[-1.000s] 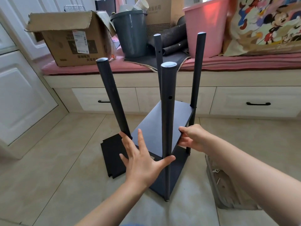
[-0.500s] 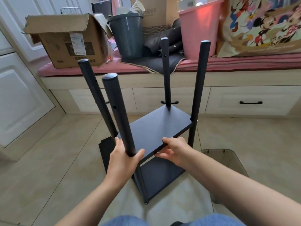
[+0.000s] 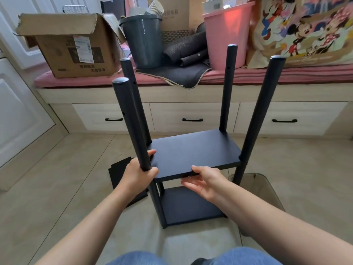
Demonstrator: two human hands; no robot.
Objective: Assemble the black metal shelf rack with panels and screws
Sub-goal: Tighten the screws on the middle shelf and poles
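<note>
Shelf rack (image 3: 191, 169) standing on the floor at frame centre, two panels fitted.
Left hand (image 3: 138, 174) is gripping the near-left post (image 3: 131, 127); right hand (image 3: 205, 181), fingers relaxed, is supporting the upper panel (image 3: 194, 150) edge. Unscrewed, this panel could slip or tilt.
</note>
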